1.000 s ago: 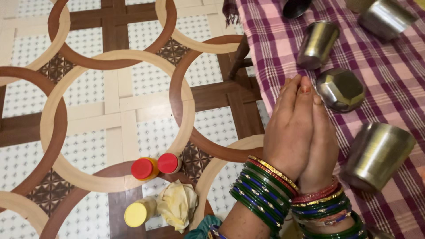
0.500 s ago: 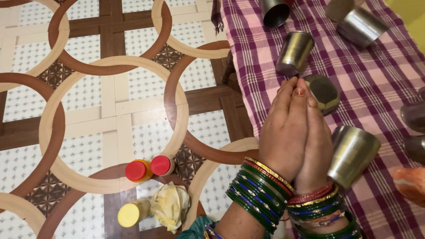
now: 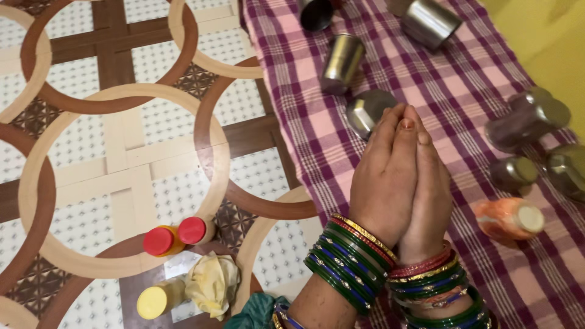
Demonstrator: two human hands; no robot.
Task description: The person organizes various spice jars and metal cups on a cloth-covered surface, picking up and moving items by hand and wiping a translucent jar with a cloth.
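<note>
Two hands are pressed flat together, palm against palm, fingers straight and pointing to the far side: the left hand (image 3: 384, 183) and the right hand (image 3: 431, 195) hold nothing between them that shows. Both wrists carry stacks of green, blue, red and gold bangles (image 3: 350, 262). The joined hands hover over the near left part of a surface covered with a purple and pink checked cloth (image 3: 463, 91).

Just beyond the fingertips lies a faceted steel bowl (image 3: 365, 113), turned upside down and partly hidden by the fingers. Farther off stands a steel tumbler (image 3: 341, 64), and another tumbler (image 3: 429, 21) lies tipped near the far edge. To the right of the hands an orange bottle with a pale cap (image 3: 509, 219) lies on its side, with several blurred steel vessels (image 3: 527, 119) beyond it.

On the patterned floor (image 3: 122, 152) to the left sit two red-capped bottles (image 3: 173, 236), touching each other, a yellow-capped bottle (image 3: 155, 300) nearer, and a crumpled yellow cloth (image 3: 210, 283) just beside it.
</note>
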